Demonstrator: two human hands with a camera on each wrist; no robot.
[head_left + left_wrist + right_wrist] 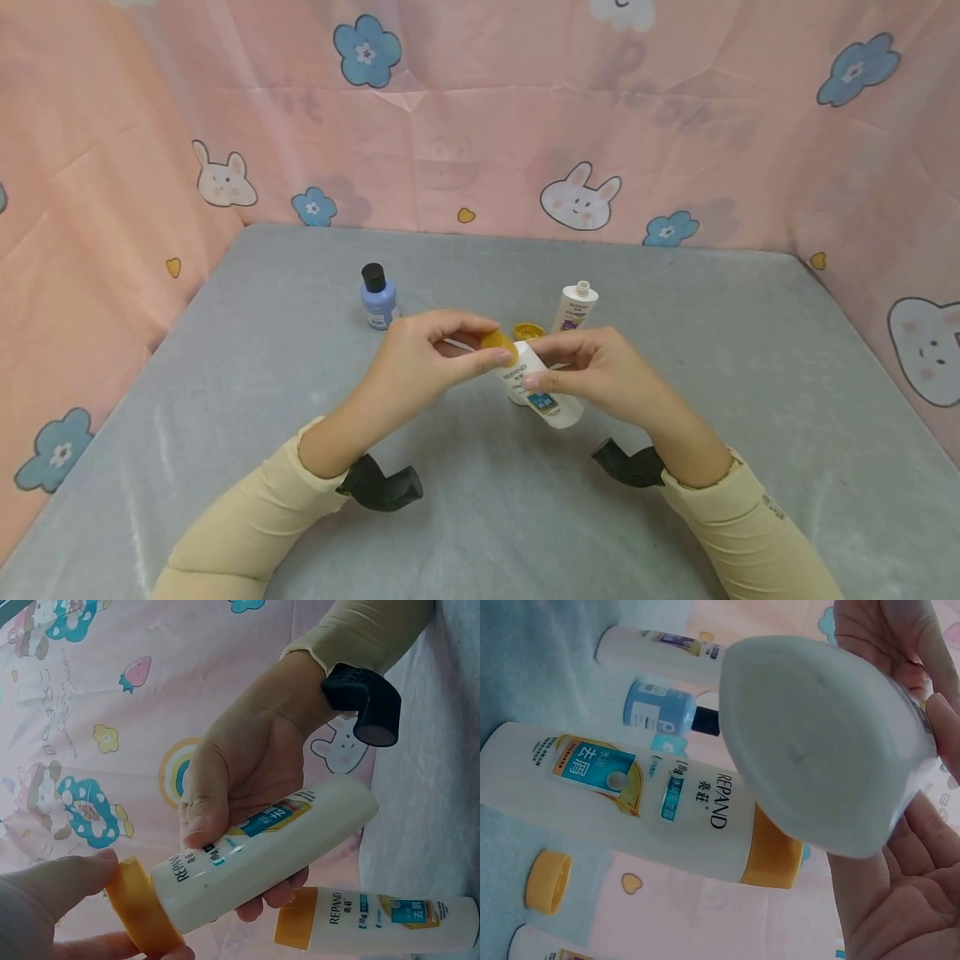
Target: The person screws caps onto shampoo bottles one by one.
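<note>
My left hand (442, 350) pinches the gold cap (141, 911) of a white REPAND bottle (262, 855) between thumb and fingers. Around the bottle's body, my right hand (600, 371) keeps its grip, thumb on the front label. The bottle is tilted, its cap toward the left hand and its base low to the right. In the left wrist view the cap sits at the bottle's end, slightly askew. Just beyond the held bottle stands a second white bottle with a gold cap (615, 791), mostly covered by the hands in the head view.
A white bottle with a bare neck (577, 304) stands behind the right hand. A loose gold cap (549, 881) lies on the grey table (480, 525). At the back left is a blue bottle with a black cap (378, 300), and another white bottle (656, 652) shows in the right wrist view.
</note>
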